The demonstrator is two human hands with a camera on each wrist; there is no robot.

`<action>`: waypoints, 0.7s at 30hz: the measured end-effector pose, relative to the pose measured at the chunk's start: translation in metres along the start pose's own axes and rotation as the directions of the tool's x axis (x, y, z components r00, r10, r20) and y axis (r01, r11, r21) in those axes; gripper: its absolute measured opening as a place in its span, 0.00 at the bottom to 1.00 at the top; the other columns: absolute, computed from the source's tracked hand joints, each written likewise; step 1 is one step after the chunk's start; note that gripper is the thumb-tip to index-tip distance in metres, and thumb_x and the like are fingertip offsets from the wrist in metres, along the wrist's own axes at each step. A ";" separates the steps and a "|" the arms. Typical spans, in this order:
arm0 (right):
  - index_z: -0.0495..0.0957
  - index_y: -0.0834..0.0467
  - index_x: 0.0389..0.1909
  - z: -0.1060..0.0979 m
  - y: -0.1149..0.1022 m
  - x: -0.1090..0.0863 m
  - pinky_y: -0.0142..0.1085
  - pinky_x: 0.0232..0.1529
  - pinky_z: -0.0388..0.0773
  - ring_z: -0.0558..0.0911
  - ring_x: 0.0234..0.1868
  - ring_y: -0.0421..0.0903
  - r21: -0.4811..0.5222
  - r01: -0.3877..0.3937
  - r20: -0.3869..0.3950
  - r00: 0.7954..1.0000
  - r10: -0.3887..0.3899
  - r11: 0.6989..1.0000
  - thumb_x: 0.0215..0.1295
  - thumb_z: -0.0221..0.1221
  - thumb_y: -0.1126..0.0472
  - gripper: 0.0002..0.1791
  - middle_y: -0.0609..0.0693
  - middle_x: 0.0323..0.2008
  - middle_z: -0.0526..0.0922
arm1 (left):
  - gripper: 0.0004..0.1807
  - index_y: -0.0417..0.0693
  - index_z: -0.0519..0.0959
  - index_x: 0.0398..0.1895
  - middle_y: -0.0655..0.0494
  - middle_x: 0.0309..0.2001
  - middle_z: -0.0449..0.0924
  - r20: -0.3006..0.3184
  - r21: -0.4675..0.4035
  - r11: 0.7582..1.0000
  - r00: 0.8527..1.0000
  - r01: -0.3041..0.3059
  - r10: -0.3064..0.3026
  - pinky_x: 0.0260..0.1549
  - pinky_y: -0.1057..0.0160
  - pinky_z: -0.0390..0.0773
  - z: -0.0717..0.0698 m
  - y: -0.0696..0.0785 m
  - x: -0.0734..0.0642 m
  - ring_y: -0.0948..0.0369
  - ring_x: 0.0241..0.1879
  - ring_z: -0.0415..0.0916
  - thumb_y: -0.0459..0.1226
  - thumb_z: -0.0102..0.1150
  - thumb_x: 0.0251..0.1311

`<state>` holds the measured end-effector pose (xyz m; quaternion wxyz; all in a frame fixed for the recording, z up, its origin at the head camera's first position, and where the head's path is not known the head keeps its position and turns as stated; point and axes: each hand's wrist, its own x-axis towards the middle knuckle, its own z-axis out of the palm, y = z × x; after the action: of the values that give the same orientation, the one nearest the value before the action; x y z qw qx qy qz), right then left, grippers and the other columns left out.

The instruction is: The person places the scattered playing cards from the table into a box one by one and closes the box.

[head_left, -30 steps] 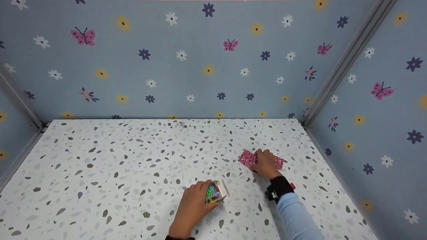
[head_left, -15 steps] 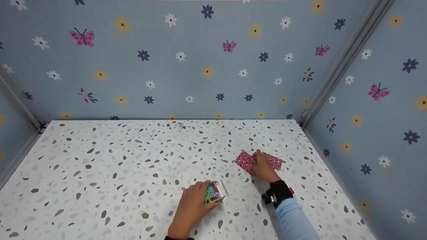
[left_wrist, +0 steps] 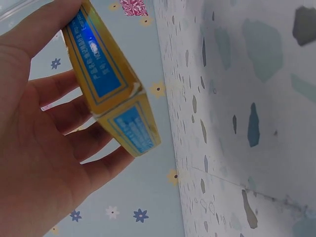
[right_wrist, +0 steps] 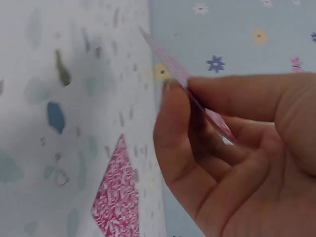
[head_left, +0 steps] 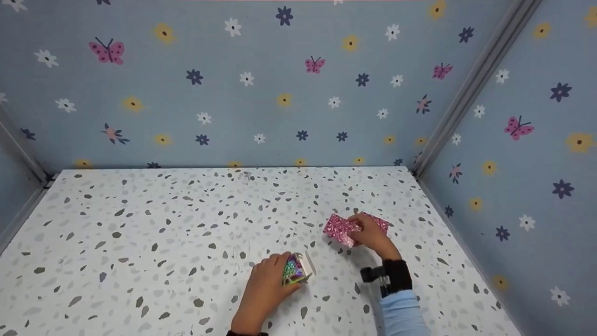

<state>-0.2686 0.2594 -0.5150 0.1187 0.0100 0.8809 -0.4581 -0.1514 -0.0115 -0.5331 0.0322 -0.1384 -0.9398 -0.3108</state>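
Note:
My left hand [head_left: 268, 284] grips a small cardboard box [head_left: 293, 270], thumb on one side and fingers on the other. Its white end flap stands open toward the right. Seen from the left wrist, the box [left_wrist: 106, 69] is yellow with blue printed panels. Thumb and fingertips of my right hand [head_left: 373, 233] pinch a pink patterned card [head_left: 338, 228]; in the right wrist view this card [right_wrist: 168, 61] shows nearly edge-on, tilted. A second pink patterned card [head_left: 380, 221] lies on the table, partly hidden behind the right hand.
Both hands are over a white speckled table [head_left: 163, 210]. A blue flowered wall [head_left: 261, 56] rises at its back edge, with another flowered panel [head_left: 527, 177] along the right side. Dark straps circle the wrists.
My right hand has shifted a little left and lifted the left pink card, which now tilts and catches the light. My left hand keeps its hold on the box.

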 end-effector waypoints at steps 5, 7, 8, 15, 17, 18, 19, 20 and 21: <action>0.70 0.61 0.55 -0.002 -0.003 -0.014 0.44 0.34 0.83 0.81 0.28 0.44 0.011 0.067 0.089 0.994 -0.067 0.998 0.62 0.54 0.69 0.19 0.63 0.53 0.74 | 0.38 0.41 0.70 0.58 0.45 0.50 0.76 -0.015 0.002 1.000 1.000 -0.006 0.006 0.49 0.47 0.72 0.002 -0.001 0.000 0.48 0.48 0.74 0.52 0.68 0.45; 0.69 0.61 0.56 -0.003 -0.007 -0.022 0.46 0.35 0.83 0.80 0.28 0.44 0.029 0.090 0.128 0.987 -0.093 0.996 0.63 0.53 0.69 0.19 0.65 0.57 0.70 | 0.38 0.41 0.70 0.58 0.45 0.49 0.76 -0.026 0.010 1.000 1.000 -0.016 0.016 0.49 0.47 0.72 0.002 -0.001 0.000 0.49 0.48 0.74 0.51 0.68 0.44; 0.68 0.61 0.56 -0.004 -0.008 -0.026 0.47 0.35 0.83 0.80 0.27 0.44 0.049 0.101 0.146 0.983 -0.107 0.994 0.63 0.53 0.70 0.19 0.67 0.59 0.68 | 0.38 0.41 0.71 0.57 0.45 0.49 0.76 -0.035 0.018 1.000 0.999 -0.026 0.027 0.48 0.48 0.73 0.003 0.000 0.000 0.49 0.47 0.74 0.51 0.69 0.44; 0.69 0.62 0.52 -0.001 -0.021 -0.044 0.50 0.32 0.82 0.78 0.26 0.44 0.129 0.186 0.196 0.958 -0.209 0.974 0.63 0.56 0.67 0.17 0.67 0.59 0.70 | 0.37 0.41 0.71 0.56 0.46 0.47 0.76 -0.083 0.052 0.997 0.994 -0.065 0.069 0.44 0.50 0.74 0.006 -0.001 -0.003 0.50 0.45 0.75 0.50 0.70 0.43; 0.71 0.60 0.52 0.002 -0.025 -0.045 0.44 0.30 0.83 0.78 0.25 0.43 0.104 0.227 0.204 0.948 -0.245 0.968 0.63 0.57 0.65 0.17 0.64 0.55 0.73 | 0.37 0.41 0.71 0.56 0.46 0.47 0.77 -0.085 0.044 0.997 0.994 -0.063 0.067 0.45 0.50 0.74 0.006 -0.001 -0.003 0.50 0.45 0.75 0.49 0.70 0.42; 0.72 0.60 0.52 0.003 -0.028 -0.045 0.42 0.29 0.83 0.78 0.26 0.43 0.087 0.250 0.210 0.942 -0.263 0.964 0.63 0.57 0.65 0.17 0.63 0.53 0.74 | 0.37 0.41 0.71 0.56 0.46 0.47 0.77 -0.083 0.039 0.997 0.995 -0.060 0.063 0.46 0.50 0.74 0.006 -0.001 -0.003 0.50 0.45 0.75 0.49 0.70 0.43; 0.72 0.59 0.52 0.005 -0.030 -0.045 0.40 0.29 0.82 0.78 0.26 0.43 0.071 0.269 0.214 0.936 -0.278 0.960 0.63 0.56 0.65 0.17 0.61 0.52 0.75 | 0.38 0.41 0.71 0.57 0.46 0.48 0.77 -0.082 0.035 0.998 0.995 -0.060 0.063 0.47 0.49 0.73 0.006 -0.002 -0.003 0.50 0.46 0.75 0.49 0.70 0.43; 0.73 0.58 0.53 0.006 -0.032 -0.045 0.39 0.29 0.82 0.78 0.25 0.42 0.051 0.284 0.219 0.932 -0.289 0.957 0.63 0.56 0.64 0.16 0.60 0.50 0.77 | 0.38 0.41 0.71 0.57 0.46 0.48 0.76 -0.080 0.030 0.998 0.995 -0.061 0.063 0.47 0.49 0.73 0.005 -0.001 -0.003 0.50 0.46 0.75 0.49 0.70 0.42; 0.73 0.58 0.52 0.008 -0.035 -0.045 0.38 0.28 0.82 0.78 0.25 0.42 0.037 0.298 0.224 0.928 -0.299 0.954 0.63 0.56 0.64 0.16 0.59 0.46 0.78 | 0.38 0.41 0.70 0.57 0.46 0.48 0.76 -0.076 0.026 0.998 0.995 -0.060 0.062 0.48 0.49 0.73 0.005 -0.002 -0.003 0.50 0.46 0.74 0.49 0.70 0.43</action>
<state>-0.2273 0.2371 -0.4815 0.1476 -0.1765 0.8524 -0.4697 -0.1493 -0.0107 -0.5381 0.0794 -0.1545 -0.9368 -0.3036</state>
